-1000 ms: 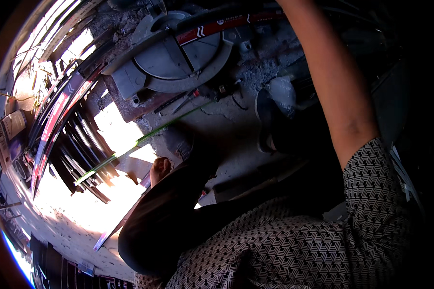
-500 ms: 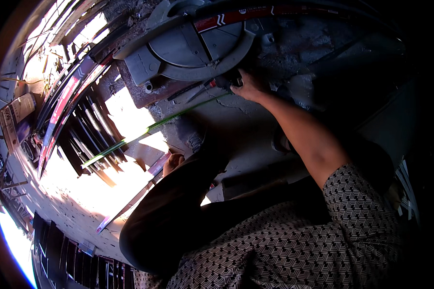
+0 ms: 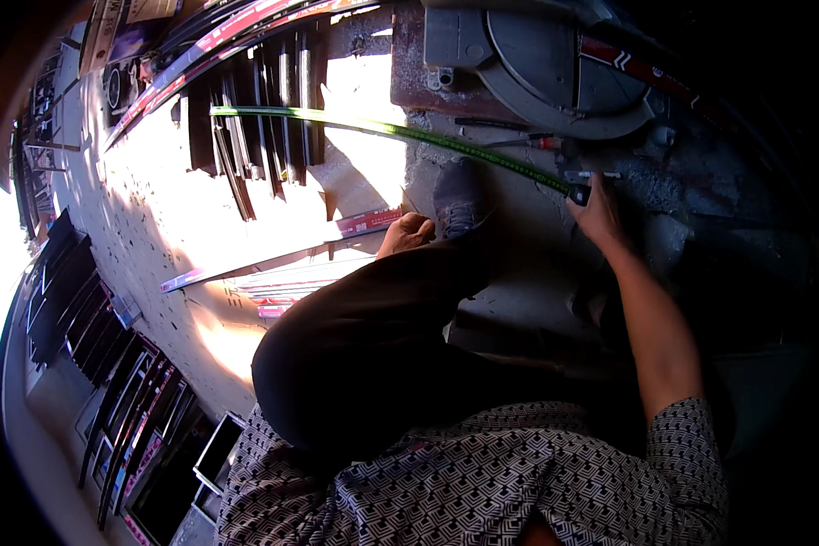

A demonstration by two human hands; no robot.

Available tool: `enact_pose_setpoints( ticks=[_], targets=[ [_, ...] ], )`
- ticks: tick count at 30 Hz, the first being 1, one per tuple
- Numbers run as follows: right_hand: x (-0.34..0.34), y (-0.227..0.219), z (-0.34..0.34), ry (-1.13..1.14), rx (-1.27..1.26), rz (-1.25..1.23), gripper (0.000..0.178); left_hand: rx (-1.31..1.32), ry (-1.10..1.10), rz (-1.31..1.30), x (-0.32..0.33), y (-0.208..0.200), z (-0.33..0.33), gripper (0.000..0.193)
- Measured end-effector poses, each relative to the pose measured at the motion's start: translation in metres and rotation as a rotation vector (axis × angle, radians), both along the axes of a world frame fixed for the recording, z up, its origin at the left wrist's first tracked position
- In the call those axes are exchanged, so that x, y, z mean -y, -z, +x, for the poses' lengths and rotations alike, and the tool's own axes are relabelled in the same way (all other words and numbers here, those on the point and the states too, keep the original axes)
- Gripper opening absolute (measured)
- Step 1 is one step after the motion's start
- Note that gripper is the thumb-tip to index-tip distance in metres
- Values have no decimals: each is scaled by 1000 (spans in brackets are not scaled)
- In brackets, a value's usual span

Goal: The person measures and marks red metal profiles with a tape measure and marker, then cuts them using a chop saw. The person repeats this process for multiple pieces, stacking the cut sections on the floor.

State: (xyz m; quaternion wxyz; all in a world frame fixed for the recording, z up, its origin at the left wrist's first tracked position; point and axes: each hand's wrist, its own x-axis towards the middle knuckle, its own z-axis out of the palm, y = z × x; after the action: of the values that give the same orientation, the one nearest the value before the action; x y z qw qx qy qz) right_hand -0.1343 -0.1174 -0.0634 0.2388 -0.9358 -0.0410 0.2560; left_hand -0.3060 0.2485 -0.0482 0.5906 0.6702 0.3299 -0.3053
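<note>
My right hand (image 3: 596, 214) is closed around the dark case of a tape measure (image 3: 578, 194). Its green blade (image 3: 409, 133) runs out leftward, over the dark metal profiles (image 3: 259, 118). My left hand (image 3: 405, 234), beside my left shoe, is wrapped round the end of a long flat strip (image 3: 282, 247) with purple-red printed film. That strip slants down to the left across the sunlit floor. Just beyond the right hand lie a pen-like stick (image 3: 594, 175) and a screwdriver (image 3: 546, 143) with a red handle.
A cut-off saw's round grey base (image 3: 564, 77) stands ahead, with a red-labelled profile (image 3: 628, 59) across it. Long film-wrapped profiles (image 3: 200, 59) curve along the upper left. Stacked dark profiles and frames (image 3: 146, 419) lie at lower left.
The view has turned, so the scene sits further right and rotated. My right hand has drawn back from the saw base, and the tape measure's case shows in it. The left hand keeps its strip.
</note>
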Motion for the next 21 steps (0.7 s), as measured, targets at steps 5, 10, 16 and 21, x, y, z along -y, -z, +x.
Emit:
enact_pose_setpoints(
  ticks=[5,10,16,21],
  targets=[
    [1,2,-32,-102,-6,49,50,11,-163,-50,-1,-20,27,48],
    [1,-21,-52,-124,-95,18,43,5,-364,-240,-1,-25,47,62],
    [19,-25,-69,-337,-33,32,49,42,-542,-455,0,-30,56,45],
    [24,-37,-74,-391,-59,65,46,82,-610,-436,1,-26,57,40]
  ],
)
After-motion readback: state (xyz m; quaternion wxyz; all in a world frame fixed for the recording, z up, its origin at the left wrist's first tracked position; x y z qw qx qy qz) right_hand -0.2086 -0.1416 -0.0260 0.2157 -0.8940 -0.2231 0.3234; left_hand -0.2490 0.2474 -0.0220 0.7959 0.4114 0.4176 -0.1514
